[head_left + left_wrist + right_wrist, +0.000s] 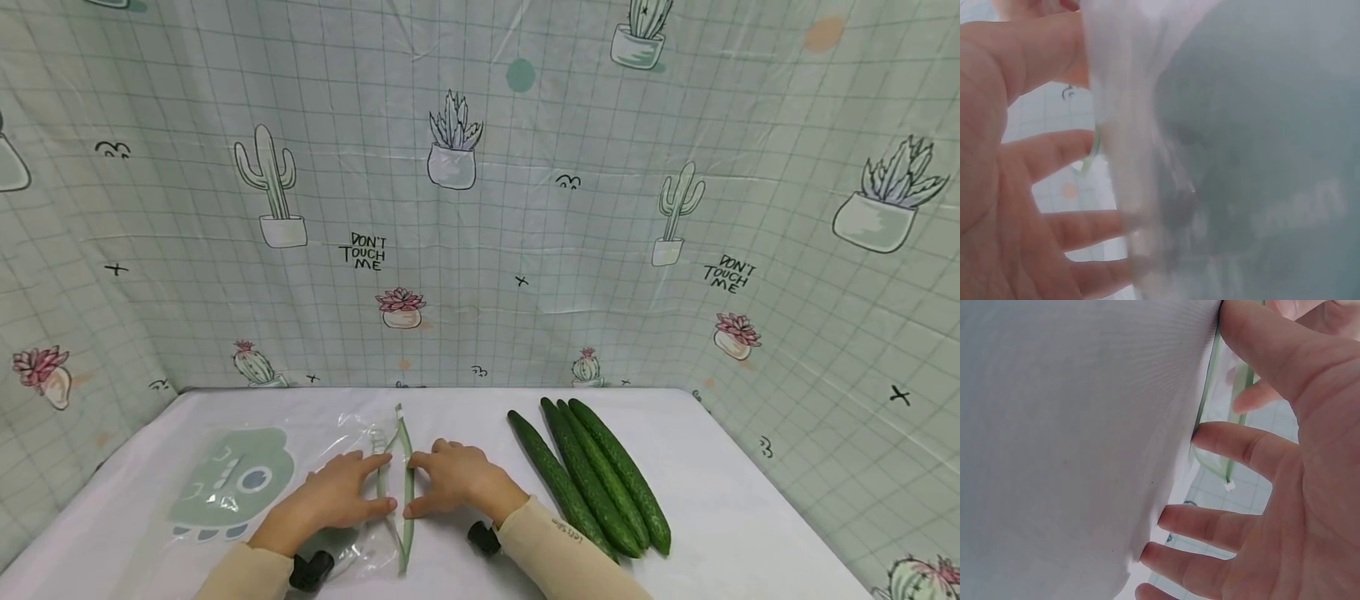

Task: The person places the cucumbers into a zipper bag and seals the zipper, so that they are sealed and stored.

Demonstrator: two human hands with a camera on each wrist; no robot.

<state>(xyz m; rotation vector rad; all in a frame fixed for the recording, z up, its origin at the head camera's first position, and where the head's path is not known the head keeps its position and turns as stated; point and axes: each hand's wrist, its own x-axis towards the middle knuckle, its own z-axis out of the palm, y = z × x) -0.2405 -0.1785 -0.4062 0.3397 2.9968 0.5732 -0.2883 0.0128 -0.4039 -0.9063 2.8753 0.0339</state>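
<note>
A left hand (341, 493) and right hand (459, 479), fingers spread, touch the parted green rim (408, 483) of a clear, green-printed plastic bag (262, 462), left of four long dark-green cucumbers (590, 479).

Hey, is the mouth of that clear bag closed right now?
No, in the head view its two green edges bow apart between the left hand and the right hand.
</note>
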